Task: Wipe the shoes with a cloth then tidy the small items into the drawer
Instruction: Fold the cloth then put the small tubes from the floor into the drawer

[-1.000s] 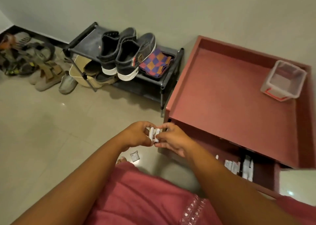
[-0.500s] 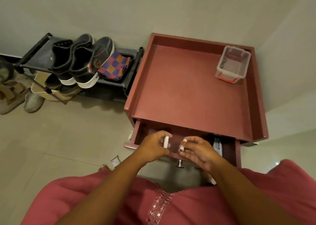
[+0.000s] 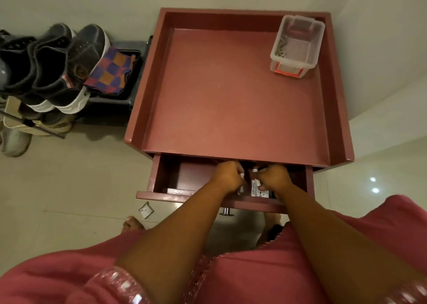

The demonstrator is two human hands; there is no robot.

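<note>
Both hands have been lowered into the open maroon wooden drawer [image 3: 166, 181]: small white tubes [image 3: 241, 183] are gripped by the left hand [image 3: 227, 176] and right hand [image 3: 273, 177], so tidying is underway; one white sachet [image 3: 145, 210] remains on the floor.

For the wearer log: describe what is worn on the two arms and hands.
Left hand and right hand are bare: no gloves, rings or watch visible. Forearms are uncovered. A pink sleeve with a shiny sequinned cuff shows on the left arm.
</note>
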